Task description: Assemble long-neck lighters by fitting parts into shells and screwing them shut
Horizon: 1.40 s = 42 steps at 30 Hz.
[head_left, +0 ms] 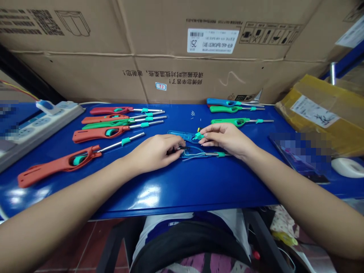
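A blue long-nosed lighter (pixel 196 152) lies in parts on the blue table (pixel 182 185) between my hands, its shell open with a metal tube and teal collar pointing right. My left hand (pixel 155 151) rests on the table with fingers curled, pinching the lighter's left end. My right hand (pixel 224 138) pinches a small teal piece (pixel 198 135) just above the open shell. What the left fingertips grip is partly hidden.
Several red and green lighters (pixel 108 132) lie at the left, a red one (pixel 59 163) nearest the edge. Blue and green lighters (pixel 233 110) lie at the back right. A power strip (pixel 42 121) at the far left, cardboard boxes (pixel 170 53) behind, a tape roll (pixel 348 167) right.
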Tool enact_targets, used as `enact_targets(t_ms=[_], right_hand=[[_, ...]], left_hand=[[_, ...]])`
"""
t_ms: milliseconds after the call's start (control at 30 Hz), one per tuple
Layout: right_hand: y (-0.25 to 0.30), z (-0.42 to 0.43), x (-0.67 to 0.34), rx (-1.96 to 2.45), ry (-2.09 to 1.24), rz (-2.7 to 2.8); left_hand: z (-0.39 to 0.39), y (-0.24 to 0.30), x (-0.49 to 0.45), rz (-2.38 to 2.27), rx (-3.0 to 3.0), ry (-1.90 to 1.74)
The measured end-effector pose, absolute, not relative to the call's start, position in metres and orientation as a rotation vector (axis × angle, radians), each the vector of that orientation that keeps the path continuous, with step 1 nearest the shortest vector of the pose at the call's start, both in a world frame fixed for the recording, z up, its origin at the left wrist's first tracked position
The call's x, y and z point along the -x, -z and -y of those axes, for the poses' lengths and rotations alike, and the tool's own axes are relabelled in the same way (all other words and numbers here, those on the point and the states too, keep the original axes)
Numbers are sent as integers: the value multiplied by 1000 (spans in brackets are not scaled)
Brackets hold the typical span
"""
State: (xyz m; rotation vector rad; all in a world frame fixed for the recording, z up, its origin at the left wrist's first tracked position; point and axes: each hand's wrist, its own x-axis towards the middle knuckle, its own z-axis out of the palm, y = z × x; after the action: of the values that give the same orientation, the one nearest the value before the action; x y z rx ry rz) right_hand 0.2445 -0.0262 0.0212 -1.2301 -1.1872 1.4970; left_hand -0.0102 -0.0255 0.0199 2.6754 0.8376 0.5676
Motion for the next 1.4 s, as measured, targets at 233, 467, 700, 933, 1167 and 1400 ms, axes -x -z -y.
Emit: enact_targets(t_ms=[233, 467, 700, 933, 1167, 1400], right_hand=[[-28, 31, -247, 1206, -1474, 1313], [-36, 35, -250, 1314, -1370, 1584], [-35, 34, -257, 1366, -1136, 1927], [-30, 30, -267, 1263, -682, 2382], [-29, 32, -267, 929, -581, 2495], [-24, 33, -263, 803, -492, 2477]], left_hand=[[25, -19, 10, -841, -2667, -605], [25, -18, 9, -834, -2664, -650], [24, -19, 9, -837, -2650, -678], [24, -17, 9, -848, -2631, -704], [22, -17, 9, -812, -2629, -735], [21, -17, 10, -802, -2625, -767]])
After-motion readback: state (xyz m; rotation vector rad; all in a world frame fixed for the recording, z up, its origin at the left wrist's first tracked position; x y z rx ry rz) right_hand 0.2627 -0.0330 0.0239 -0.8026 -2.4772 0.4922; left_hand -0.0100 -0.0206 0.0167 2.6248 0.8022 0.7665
